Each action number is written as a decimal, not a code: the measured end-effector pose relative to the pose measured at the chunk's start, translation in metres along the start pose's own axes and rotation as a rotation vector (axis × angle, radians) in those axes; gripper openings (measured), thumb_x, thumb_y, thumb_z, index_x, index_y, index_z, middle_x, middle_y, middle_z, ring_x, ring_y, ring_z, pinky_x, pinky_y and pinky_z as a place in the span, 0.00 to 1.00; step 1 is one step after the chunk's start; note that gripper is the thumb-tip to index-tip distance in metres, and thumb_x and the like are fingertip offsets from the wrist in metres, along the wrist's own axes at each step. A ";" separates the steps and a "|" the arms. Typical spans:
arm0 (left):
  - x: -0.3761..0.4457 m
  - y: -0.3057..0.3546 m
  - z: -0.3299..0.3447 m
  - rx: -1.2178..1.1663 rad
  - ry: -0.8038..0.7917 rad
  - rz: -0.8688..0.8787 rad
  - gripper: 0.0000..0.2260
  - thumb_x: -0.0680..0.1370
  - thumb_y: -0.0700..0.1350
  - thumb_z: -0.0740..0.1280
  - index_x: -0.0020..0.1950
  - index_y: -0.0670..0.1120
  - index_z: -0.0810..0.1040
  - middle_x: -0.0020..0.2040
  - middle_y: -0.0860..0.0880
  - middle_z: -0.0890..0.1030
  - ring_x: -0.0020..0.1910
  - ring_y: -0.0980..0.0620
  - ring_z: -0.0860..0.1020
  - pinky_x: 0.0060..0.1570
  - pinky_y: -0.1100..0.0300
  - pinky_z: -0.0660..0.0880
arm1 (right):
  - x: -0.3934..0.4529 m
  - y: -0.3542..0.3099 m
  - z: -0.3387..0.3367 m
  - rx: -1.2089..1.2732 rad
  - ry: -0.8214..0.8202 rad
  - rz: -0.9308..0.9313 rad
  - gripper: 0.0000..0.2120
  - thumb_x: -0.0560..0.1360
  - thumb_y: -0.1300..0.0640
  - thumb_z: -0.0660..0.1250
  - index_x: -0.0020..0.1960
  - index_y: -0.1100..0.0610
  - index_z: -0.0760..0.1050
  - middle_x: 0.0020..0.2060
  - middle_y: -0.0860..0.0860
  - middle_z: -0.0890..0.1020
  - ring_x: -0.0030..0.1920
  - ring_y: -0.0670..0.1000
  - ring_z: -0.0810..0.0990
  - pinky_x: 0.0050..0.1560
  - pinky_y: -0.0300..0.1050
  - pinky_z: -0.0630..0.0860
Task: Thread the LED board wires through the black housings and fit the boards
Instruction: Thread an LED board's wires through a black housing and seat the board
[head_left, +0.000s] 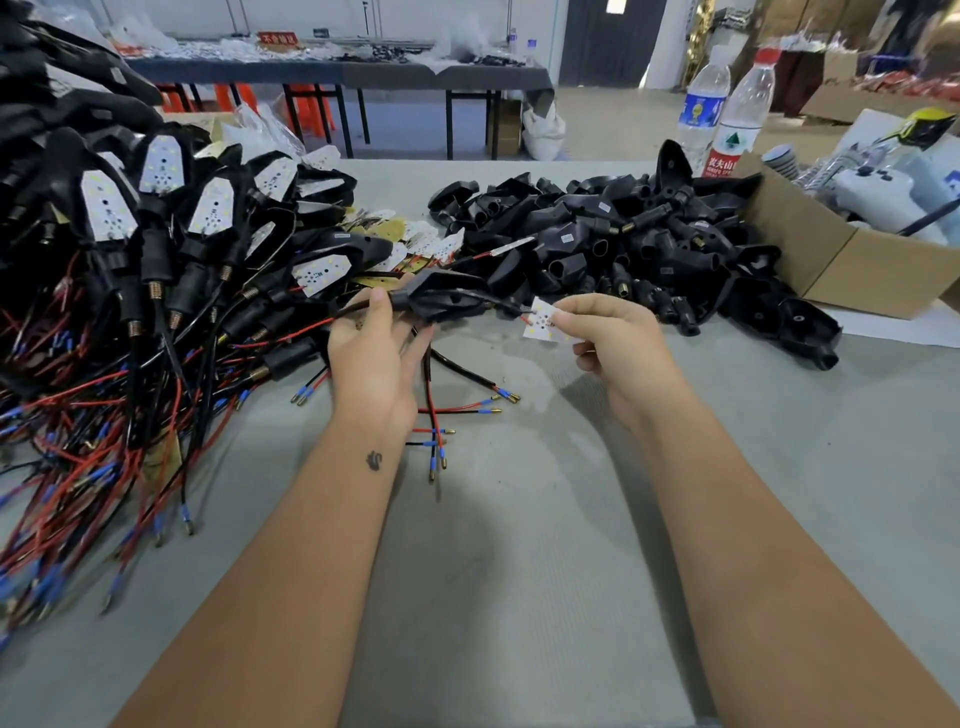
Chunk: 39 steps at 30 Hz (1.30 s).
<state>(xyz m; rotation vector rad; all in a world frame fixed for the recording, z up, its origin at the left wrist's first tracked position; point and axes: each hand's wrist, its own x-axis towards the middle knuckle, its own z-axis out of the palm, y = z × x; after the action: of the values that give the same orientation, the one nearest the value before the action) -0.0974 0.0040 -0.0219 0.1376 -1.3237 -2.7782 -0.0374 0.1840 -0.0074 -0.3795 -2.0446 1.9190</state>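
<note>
While the black housing (441, 299) sits mid-frame gripped by the left hand (371, 353), the right hand (605, 338) pinches the LED board (545, 323) just outside its 3 o'clock opening. Wires look threaded, with ends dangling at 6 o'clock; board not yet seated. Finished pile (156, 234) at 9 o'clock, empty housings (623, 244) at 2 o'clock: many remain.

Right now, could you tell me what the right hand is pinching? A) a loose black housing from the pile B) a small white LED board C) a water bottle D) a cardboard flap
B: the right hand pinches the small white LED board beside the black housing that the left hand holds.
</note>
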 end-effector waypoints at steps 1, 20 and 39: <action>0.000 -0.001 0.000 0.011 -0.023 -0.005 0.06 0.84 0.44 0.59 0.55 0.43 0.72 0.52 0.46 0.84 0.51 0.51 0.84 0.53 0.52 0.80 | -0.001 0.000 0.002 0.002 -0.004 -0.006 0.08 0.73 0.63 0.70 0.38 0.52 0.82 0.29 0.43 0.78 0.31 0.44 0.69 0.32 0.35 0.66; -0.011 -0.017 0.009 0.301 -0.304 -0.044 0.07 0.84 0.43 0.59 0.50 0.48 0.75 0.40 0.52 0.85 0.46 0.50 0.85 0.42 0.58 0.81 | -0.007 0.009 0.027 -0.223 0.061 -0.121 0.09 0.74 0.62 0.70 0.36 0.51 0.80 0.37 0.58 0.84 0.35 0.48 0.77 0.43 0.47 0.78; -0.017 -0.015 0.009 0.464 -0.361 0.004 0.13 0.84 0.44 0.58 0.46 0.51 0.81 0.40 0.54 0.83 0.35 0.57 0.81 0.35 0.64 0.76 | -0.009 0.012 0.028 -0.321 -0.229 -0.237 0.07 0.74 0.58 0.71 0.47 0.47 0.78 0.35 0.46 0.79 0.35 0.42 0.73 0.40 0.39 0.69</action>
<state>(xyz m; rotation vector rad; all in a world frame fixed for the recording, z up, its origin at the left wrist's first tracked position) -0.0815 0.0214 -0.0271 -0.3625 -2.0288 -2.5166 -0.0410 0.1553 -0.0218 0.0173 -2.4284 1.5577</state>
